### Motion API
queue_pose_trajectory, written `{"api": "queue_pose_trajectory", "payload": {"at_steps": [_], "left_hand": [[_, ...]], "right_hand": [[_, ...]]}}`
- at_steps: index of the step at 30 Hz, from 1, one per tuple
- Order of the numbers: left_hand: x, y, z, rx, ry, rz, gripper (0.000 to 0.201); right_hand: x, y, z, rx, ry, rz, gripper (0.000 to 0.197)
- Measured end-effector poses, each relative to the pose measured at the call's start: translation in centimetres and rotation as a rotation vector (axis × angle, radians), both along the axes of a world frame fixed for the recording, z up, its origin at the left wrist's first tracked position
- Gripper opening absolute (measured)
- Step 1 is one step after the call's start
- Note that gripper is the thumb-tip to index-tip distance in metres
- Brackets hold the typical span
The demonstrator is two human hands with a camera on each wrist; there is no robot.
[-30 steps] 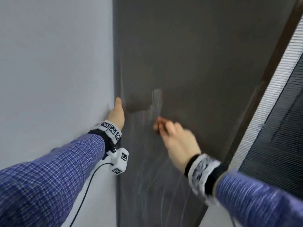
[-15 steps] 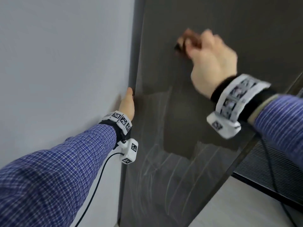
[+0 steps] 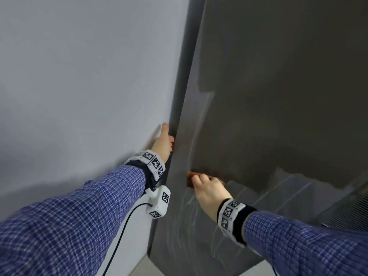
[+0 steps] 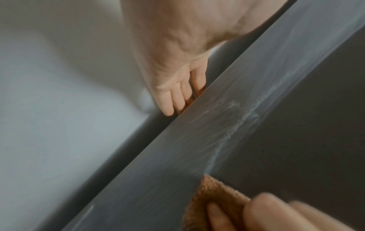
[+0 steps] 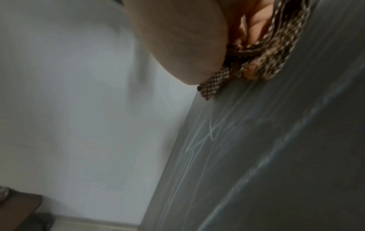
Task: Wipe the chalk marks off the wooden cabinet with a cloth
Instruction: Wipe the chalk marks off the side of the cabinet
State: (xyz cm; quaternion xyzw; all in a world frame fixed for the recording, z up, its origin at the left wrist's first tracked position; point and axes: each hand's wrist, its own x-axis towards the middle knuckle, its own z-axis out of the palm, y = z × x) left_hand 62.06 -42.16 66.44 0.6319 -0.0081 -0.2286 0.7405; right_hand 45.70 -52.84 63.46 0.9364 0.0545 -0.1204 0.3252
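A person in a blue checked shirt works at a dark cabinet (image 3: 278, 96) set beside a pale wall (image 3: 79, 76), which fills the left of the scene. The left hand (image 3: 163, 144) reaches to the cabinet's left edge, its fingers (image 4: 177, 96) held straight and slipping behind the panel's edge, thumb up against the wall; it holds nothing and seems placed there to steady the panel, or the person, against the push of wiping. A tracker band and a small white camera box (image 3: 158, 202) ride on that wrist, a cable trailing down.

Just to the right, the right hand (image 3: 207, 188) has its fingers curled round a brown woven cloth (image 3: 189, 179), bunched into a pad and pressed flat to the cabinet face near its left edge, probably so the palm can bear down on it.

The chalk marks (image 3: 191, 212) lie mostly below and to the right of the cloth: thin pale strokes running down the panel and a hazy smear further right. Above the cloth the surface reads darker and cleaner, bounded by a chalky line, so the job looks partly done, with the lower panel left to wipe.

At far right, a ribbed dark panel (image 3: 354, 212) adjoins the cabinet. Light flooring (image 3: 139, 267) shows at its foot.
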Motion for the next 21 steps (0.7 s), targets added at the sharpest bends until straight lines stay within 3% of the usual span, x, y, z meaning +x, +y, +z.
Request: {"api": "queue_pose_trajectory", "payload": {"at_steps": [3, 6, 8, 10, 12, 14, 19, 21], "left_hand": [[-0.5, 0.8, -0.1, 0.023, 0.010, -0.091, 0.085], [-0.8, 1.0, 1.1, 0.016, 0.049, -0.042, 0.083], [-0.8, 1.0, 1.0, 0.004, 0.077, -0.047, 0.094], [-0.9, 1.1, 0.1, 0.029, 0.089, -0.025, 0.096], [-1.2, 1.1, -1.1, 0.012, 0.118, -0.051, 0.098], [-0.8, 0.8, -2.8, 0.004, 0.120, -0.075, 0.096], [-0.8, 0.8, -8.2, -0.005, 0.086, -0.015, 0.082], [-1.0, 1.0, -9.6, -0.007, 0.109, -0.057, 0.085]], "right_hand": [[1.4, 0.8, 6.0, 0.024, -0.218, 0.059, 0.056], [4.0, 1.9, 17.9, -0.059, -0.611, 0.179, 0.045], [5.5, 2.3, 25.0, -0.039, -0.860, 0.202, 0.041], [6.9, 2.4, 27.5, -0.025, -0.968, 0.143, 0.042], [7.9, 2.4, 24.9, -0.020, -0.963, 0.195, 0.040], [8.8, 2.3, 18.8, -0.043, -0.875, 0.253, 0.036], [7.3, 2.4, 0.5, 0.062, -0.345, 0.179, 0.057], [5.7, 1.9, -4.7, 0.037, -0.104, 0.094, 0.051]]}}
